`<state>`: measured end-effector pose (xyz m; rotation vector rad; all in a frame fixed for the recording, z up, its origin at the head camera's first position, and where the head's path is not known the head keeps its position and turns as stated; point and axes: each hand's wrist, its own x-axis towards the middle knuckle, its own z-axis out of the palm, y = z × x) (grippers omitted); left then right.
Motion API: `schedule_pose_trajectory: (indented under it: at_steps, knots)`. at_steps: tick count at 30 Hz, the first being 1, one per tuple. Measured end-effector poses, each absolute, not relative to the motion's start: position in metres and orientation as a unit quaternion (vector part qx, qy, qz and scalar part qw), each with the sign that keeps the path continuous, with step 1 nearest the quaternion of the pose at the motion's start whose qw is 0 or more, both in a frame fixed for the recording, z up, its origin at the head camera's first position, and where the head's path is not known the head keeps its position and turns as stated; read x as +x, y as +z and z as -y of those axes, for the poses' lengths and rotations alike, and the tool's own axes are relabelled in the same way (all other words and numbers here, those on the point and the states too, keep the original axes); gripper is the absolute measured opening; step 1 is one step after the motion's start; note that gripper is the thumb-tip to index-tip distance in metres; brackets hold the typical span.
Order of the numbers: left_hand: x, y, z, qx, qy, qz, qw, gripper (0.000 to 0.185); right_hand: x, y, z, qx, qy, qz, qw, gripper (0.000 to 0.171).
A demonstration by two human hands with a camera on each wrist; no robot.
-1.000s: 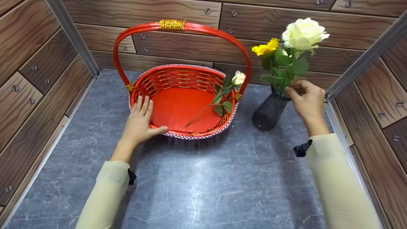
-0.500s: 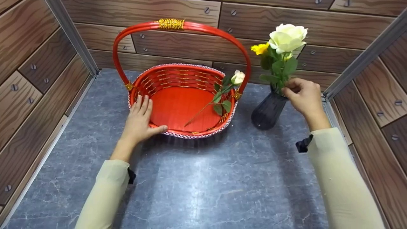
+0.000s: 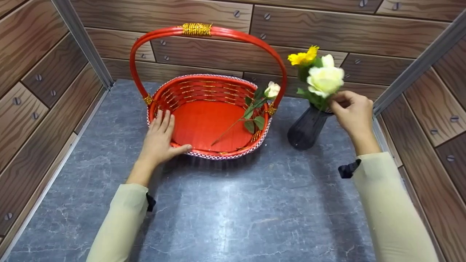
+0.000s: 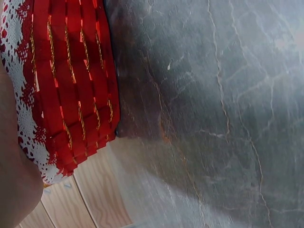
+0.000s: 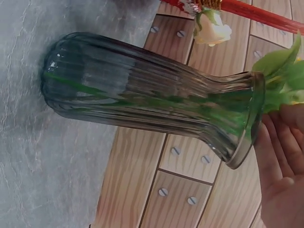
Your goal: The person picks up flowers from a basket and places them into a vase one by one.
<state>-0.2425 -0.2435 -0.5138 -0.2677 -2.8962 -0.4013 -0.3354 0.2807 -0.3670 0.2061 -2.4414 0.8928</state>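
Observation:
My left hand point(image 3: 156, 136) rests on the near left rim of a red woven basket point(image 3: 204, 120), fingers straight over the inside and thumb along the front edge. The left wrist view shows the basket's gold-threaded side point(image 4: 78, 80) and lacy trim. At the right, my right hand point(image 3: 352, 112) pinches the stem of a large white rose point(image 3: 325, 80) just above the mouth of a dark glass vase point(image 3: 307, 129). A yellow flower point(image 3: 303, 57) stands behind the rose. Green stems show through the ribbed glass vase point(image 5: 142, 95) in the right wrist view.
A small cream rose point(image 3: 272, 90) lies in the basket, its bloom at the right rim beside the tall red handle point(image 3: 282, 69). Wood-patterned walls point(image 3: 309, 25) enclose the grey marbled table point(image 3: 225, 211) at the back and both sides.
The large white rose has swung from the upper right leftward, then down toward the front, as my right hand works its stem. My left hand and the basket stay in place.

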Motion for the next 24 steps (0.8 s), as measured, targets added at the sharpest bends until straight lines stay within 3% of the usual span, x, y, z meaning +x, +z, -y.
schedule_pose_trajectory:
  at_steps: [7, 15, 24]
  knots:
    - [-0.242, -0.515, 0.244, -0.092, -0.134, 0.981, 0.105, 0.117, -0.322, -0.369, -0.278, 0.065, 0.374, 0.881, 0.284, 0.014]
    - [-0.243, -0.513, 0.244, -0.097, -0.133, 0.981, 0.103, 0.117, -0.300, -0.381, -0.265, 0.047, 0.484, 0.842, 0.234, 0.013]
    - [-0.242, -0.514, 0.244, -0.094, -0.136, 0.981, 0.100, 0.117, -0.266, -0.380, -0.219, 0.079, 0.609, 0.770, 0.174, 0.015]
